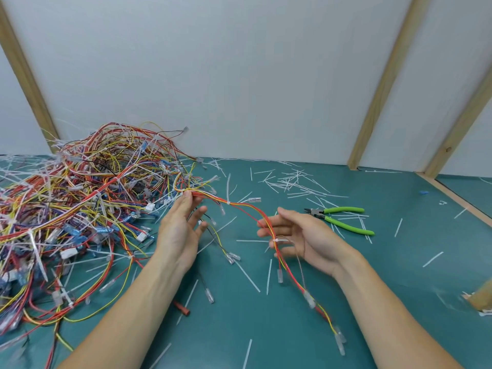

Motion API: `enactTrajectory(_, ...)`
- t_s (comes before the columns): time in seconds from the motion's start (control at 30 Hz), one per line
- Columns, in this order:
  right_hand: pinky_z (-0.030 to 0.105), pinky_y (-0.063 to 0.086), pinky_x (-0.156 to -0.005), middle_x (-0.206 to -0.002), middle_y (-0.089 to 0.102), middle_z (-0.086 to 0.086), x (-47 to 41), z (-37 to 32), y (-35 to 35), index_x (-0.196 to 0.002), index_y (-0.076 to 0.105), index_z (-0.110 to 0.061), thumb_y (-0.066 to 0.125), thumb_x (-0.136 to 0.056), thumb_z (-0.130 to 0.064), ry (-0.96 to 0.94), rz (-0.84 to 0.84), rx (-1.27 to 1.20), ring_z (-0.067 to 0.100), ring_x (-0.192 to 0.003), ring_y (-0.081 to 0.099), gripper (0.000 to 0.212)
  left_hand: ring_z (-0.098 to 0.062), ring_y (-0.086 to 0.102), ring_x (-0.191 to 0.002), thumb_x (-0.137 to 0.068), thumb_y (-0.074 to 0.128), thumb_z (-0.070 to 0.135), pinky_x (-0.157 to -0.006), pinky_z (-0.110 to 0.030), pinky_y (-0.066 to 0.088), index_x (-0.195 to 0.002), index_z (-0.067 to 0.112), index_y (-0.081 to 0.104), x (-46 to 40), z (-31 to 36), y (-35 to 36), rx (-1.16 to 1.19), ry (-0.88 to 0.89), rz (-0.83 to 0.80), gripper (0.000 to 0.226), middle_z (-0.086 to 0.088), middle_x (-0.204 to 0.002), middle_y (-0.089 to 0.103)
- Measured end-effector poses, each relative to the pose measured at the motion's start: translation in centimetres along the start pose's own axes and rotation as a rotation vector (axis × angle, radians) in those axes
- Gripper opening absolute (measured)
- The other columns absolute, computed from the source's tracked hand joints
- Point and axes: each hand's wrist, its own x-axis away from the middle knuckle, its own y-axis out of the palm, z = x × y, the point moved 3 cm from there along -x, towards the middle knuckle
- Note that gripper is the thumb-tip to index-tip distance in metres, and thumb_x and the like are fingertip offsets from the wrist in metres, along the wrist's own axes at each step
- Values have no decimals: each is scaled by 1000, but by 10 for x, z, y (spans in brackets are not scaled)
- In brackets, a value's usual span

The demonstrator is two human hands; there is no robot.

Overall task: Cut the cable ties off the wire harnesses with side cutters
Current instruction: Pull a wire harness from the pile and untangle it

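Harness (239,206) of red, yellow and orange wires is held up between both hands, one end trailing out of the big tangled wire pile (80,209) on the left. Left hand (181,230) pinches the bundle at its fingertips near the pile, other fingers loosely spread. Right hand (300,238) is held wide, fingers straight, wires draped across them, nothing gripped. Two white cable ties are seen uncut on this harness, one mid-span (228,203), one at the right fingers (275,240). Side cutters (343,218) with green handles lie untouched on the green mat (372,302), just beyond the right hand. Risks judged: harness slipping off the flat right hand when the cutters are reached for; pile dragged along, since the end looks snagged; wire insulation nicked if the blades are set on a tight tie; loose terminals (308,299) catching on cut tie scraps (292,182).
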Motion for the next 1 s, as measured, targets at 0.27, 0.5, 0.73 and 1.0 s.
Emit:
enactTrajectory(0.27,25,51,-49,-77,72,7,5,-2,-19,-103,81,-8,51,-98,-51,30,4,21,17,-59,65,52,-2,64,-68,-101,57,33,-65,-21,42,-88,28,63,-3,0,-4,26,-4,25,15,14,-77,67)
enactTrajectory(0.5,19,37,-41,-91,73,-2,4,2,-7,-112,76,-15,66,-93,-26,-12,-78,219,9,-57,54,25,-5,72,-76,-104,51,21,-75,-27,52,-87,19,59,-8,-6,-4,199,-87,4,19,6,-76,71)
enactTrajectory(0.73,13,25,-39,-95,72,-1,8,5,2,-106,79,-21,65,-96,-28,22,-308,218,2,-49,39,18,-11,63,-79,-105,49,22,-77,-30,54,-87,18,56,-9,-6,-2,293,-130,-40,20,2,-82,63)
enactTrajectory(1.0,12,31,-43,-75,73,0,-6,3,-8,-91,79,-13,77,-90,-22,-190,159,269,1,-44,42,10,-7,63,-75,-104,50,27,-68,-24,44,-90,23,55,-6,-5,-1,221,-127,-23,15,7,-88,61)
